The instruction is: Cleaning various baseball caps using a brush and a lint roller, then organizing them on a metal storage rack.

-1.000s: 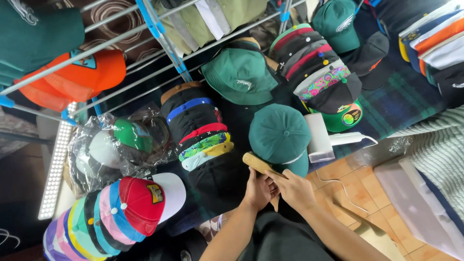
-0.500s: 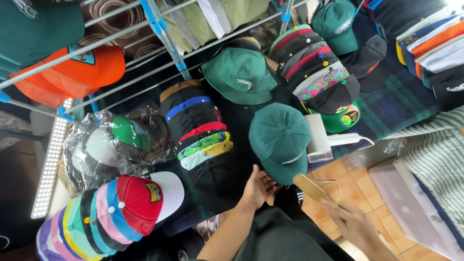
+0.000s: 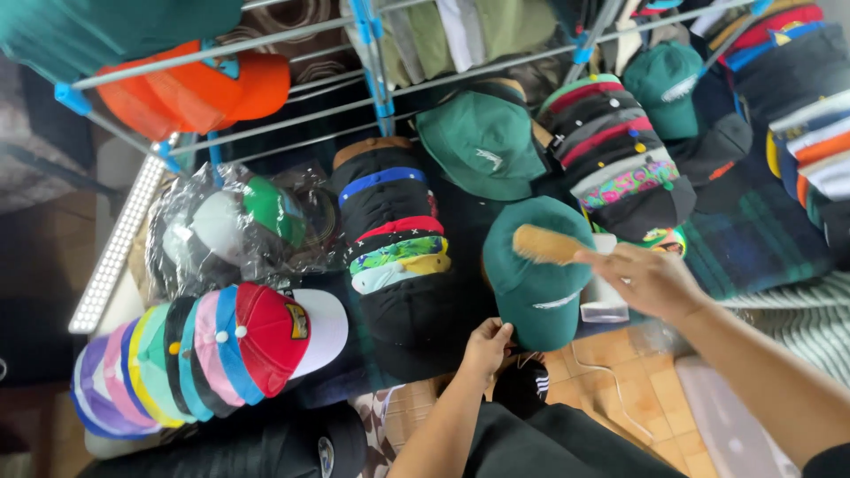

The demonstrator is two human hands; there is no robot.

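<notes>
Caps everywhere on this setup: a dark plaid blanket (image 3: 753, 239) spread over the floor, a metal drying rack (image 3: 372, 53) across the far side with an orange cap (image 3: 190, 84) sitting on it, and stacks of caps all around.

Right hand (image 3: 646, 279) is closed around the handle of a wooden brush (image 3: 544, 245), and the brush head sits on the crown of the dark green cap (image 3: 536, 274) in the middle of the scene. Left hand (image 3: 487, 345) pinches the near edge of that same cap, at the brim end, holding it in place.

Going by how things lie, I'd say the brushing of this cap is underway, not finished: the brush is up on the far part of the crown, and the brim end near the left hand doesn't look touched yet. Can't tell from here how clean the fabric is.

Around it: a black stack with coloured brims (image 3: 390, 239) just left, another green cap (image 3: 482, 146) farther off, a bagged bundle (image 3: 230, 230) and a pastel stack topped by a red cap (image 3: 266, 336) at the near left. A white gadget (image 3: 606, 301) peeks out under the right hand.
</notes>
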